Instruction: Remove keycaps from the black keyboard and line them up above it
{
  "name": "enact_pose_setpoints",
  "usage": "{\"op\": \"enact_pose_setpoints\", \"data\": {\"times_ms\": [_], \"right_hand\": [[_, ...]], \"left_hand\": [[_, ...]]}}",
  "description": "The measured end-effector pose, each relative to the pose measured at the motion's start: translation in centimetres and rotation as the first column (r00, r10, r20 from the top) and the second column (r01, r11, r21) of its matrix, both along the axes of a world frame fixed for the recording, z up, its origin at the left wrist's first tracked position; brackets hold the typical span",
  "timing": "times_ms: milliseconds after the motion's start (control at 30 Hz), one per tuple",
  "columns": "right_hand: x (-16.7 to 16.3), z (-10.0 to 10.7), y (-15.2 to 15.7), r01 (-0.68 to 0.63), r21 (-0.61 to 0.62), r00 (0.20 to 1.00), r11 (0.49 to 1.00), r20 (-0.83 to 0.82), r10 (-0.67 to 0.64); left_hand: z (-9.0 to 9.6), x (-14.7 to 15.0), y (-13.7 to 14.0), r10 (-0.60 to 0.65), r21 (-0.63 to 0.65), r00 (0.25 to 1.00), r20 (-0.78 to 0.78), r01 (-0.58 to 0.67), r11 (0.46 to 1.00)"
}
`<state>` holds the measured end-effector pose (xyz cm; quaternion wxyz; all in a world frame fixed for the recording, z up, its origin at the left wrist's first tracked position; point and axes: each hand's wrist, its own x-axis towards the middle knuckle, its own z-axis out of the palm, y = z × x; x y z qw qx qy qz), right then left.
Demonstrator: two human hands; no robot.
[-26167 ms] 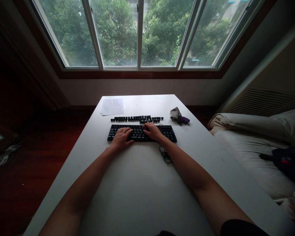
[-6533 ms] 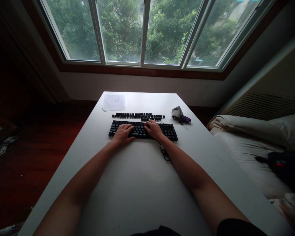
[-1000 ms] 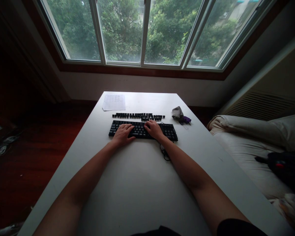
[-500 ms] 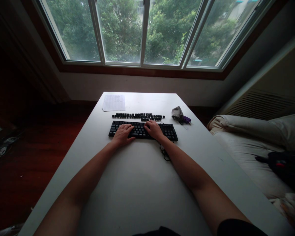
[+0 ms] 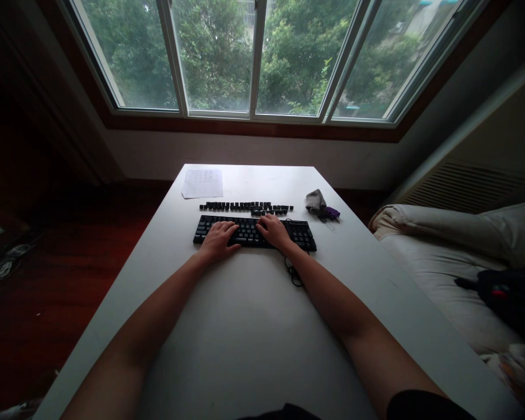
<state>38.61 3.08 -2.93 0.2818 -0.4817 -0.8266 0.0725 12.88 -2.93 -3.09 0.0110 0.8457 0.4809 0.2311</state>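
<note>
A black keyboard [image 5: 247,234] lies across the white table, its number pad at the right end. My left hand [image 5: 219,239] rests on its left half, fingers spread over the keys and thumb at the front edge. On the middle-right keys lies my right hand [image 5: 273,230], fingers apart and slightly bent, holding nothing. Just behind the keyboard, loose black keycaps [image 5: 238,206] stand in a long row, with a shorter row [image 5: 269,213] in front of its right part. A coiled black cable [image 5: 294,274] sits partly under my right forearm.
A printed sheet of paper [image 5: 203,184] lies at the table's far left. Grey cloth [image 5: 315,200] and a purple item [image 5: 332,213] sit at the far right of the white table [image 5: 254,326]. A cushioned sofa [image 5: 424,274] with a black bag [image 5: 510,297] stands to the right.
</note>
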Motion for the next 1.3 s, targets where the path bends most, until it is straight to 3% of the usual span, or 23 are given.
{"op": "enact_pose_setpoints", "data": {"times_ms": [1300], "right_hand": [[0.07,-0.25,0.24,-0.005,0.003,1.000,1.000,-0.007,0.005]], "left_hand": [[-0.20,-0.08,0.16,-0.002,0.030,1.000,-0.026,0.002,1.000]]}}
